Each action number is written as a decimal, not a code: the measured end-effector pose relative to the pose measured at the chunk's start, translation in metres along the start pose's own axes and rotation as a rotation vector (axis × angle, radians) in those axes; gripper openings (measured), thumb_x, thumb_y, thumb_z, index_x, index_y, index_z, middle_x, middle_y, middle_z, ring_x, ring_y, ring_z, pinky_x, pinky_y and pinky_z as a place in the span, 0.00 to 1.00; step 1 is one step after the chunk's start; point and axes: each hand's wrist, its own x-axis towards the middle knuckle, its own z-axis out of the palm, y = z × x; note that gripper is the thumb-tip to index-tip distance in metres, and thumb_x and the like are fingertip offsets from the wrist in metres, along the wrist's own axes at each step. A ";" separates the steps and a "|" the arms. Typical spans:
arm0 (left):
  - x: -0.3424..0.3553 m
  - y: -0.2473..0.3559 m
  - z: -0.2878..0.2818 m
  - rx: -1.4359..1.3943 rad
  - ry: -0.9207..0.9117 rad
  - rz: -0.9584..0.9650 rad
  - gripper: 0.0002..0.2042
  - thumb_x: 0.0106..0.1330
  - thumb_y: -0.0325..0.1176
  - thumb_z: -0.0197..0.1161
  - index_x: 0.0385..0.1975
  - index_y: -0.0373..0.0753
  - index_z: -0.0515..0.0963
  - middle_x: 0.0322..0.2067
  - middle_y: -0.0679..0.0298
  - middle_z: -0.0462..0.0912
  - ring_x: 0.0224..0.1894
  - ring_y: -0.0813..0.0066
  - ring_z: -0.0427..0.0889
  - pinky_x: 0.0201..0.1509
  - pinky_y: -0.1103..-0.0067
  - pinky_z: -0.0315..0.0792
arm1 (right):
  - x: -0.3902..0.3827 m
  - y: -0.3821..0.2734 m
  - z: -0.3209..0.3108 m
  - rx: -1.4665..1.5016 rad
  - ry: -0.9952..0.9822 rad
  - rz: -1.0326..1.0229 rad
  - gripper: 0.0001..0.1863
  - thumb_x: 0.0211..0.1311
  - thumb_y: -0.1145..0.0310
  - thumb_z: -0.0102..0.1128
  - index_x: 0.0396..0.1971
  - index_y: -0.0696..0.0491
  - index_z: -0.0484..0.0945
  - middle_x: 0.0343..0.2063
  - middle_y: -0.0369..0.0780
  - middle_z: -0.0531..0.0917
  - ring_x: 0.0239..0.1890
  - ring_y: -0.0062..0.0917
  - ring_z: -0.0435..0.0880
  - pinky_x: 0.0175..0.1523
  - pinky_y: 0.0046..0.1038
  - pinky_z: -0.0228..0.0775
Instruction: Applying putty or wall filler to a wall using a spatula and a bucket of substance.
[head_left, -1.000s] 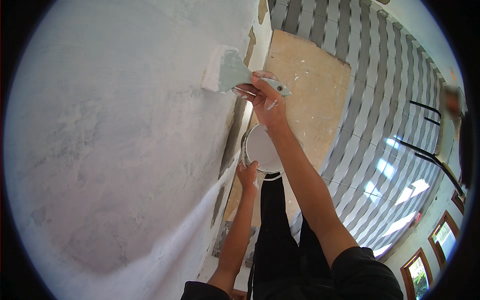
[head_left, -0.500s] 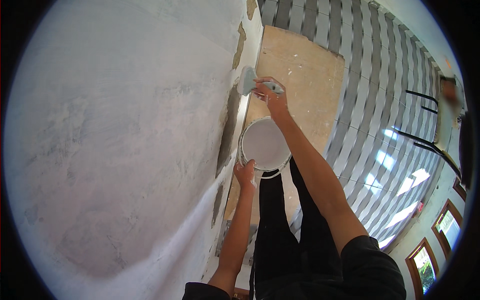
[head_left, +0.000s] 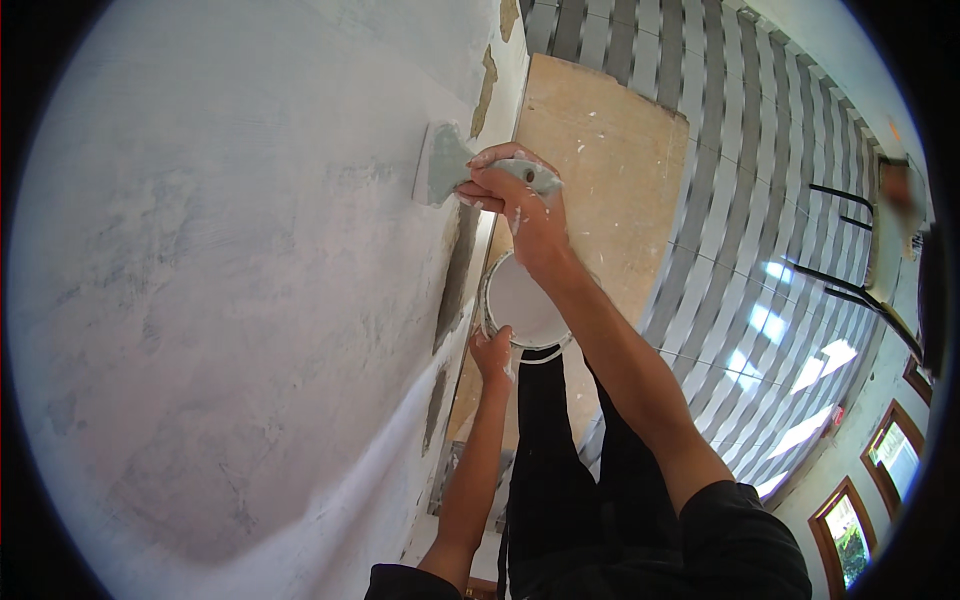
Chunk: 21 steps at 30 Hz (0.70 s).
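Observation:
My right hand [head_left: 520, 195] is closed round the handle of a grey-green putty knife [head_left: 440, 170]. The wide blade lies at the surface of the whitish plastered wall [head_left: 250, 260], just above a long bare grey patch [head_left: 458, 265]. My left hand [head_left: 492, 355] grips the rim of a round white bucket [head_left: 525, 305] below it. Pale, smooth filler coats what I can see of the bucket's inside; my right forearm covers its right part. White smears mark both hands.
A tan board [head_left: 610, 150] with white specks lies on the floor along the wall. Grey-and-white striped tiles [head_left: 730, 180] spread to its right. Dark bars [head_left: 850, 285] jut out at the far right, above wood-framed windows [head_left: 845, 530]. Chipped brown patches [head_left: 485, 95] run up the wall's edge.
My right hand has moved left with the putty knife, bringing its blade from the wall's edge onto the wall face. The left hand and bucket have barely shifted.

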 end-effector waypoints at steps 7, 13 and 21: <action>-0.016 0.018 0.011 -0.089 0.005 -0.049 0.09 0.43 0.25 0.61 0.26 0.31 0.76 0.23 0.65 0.77 0.24 0.75 0.73 0.31 0.77 0.66 | -0.019 -0.031 0.022 -0.051 -0.036 -0.012 0.07 0.57 0.76 0.53 0.35 0.58 0.76 0.35 0.41 0.79 0.37 0.31 0.85 0.47 0.31 0.78; 0.002 0.001 -0.001 -0.064 0.024 -0.007 0.12 0.44 0.28 0.61 0.28 0.26 0.78 0.24 0.55 0.82 0.27 0.65 0.79 0.36 0.71 0.72 | -0.035 -0.052 0.058 0.053 -0.110 -0.046 0.06 0.61 0.76 0.50 0.37 0.57 0.73 0.33 0.45 0.81 0.37 0.35 0.85 0.50 0.39 0.78; -0.010 0.015 0.004 -0.084 -0.035 -0.061 0.14 0.45 0.29 0.62 0.31 0.28 0.79 0.28 0.55 0.83 0.30 0.64 0.81 0.37 0.72 0.72 | -0.027 -0.002 0.011 0.261 -0.184 0.011 0.09 0.63 0.73 0.50 0.43 0.54 0.70 0.35 0.48 0.83 0.39 0.40 0.85 0.50 0.41 0.78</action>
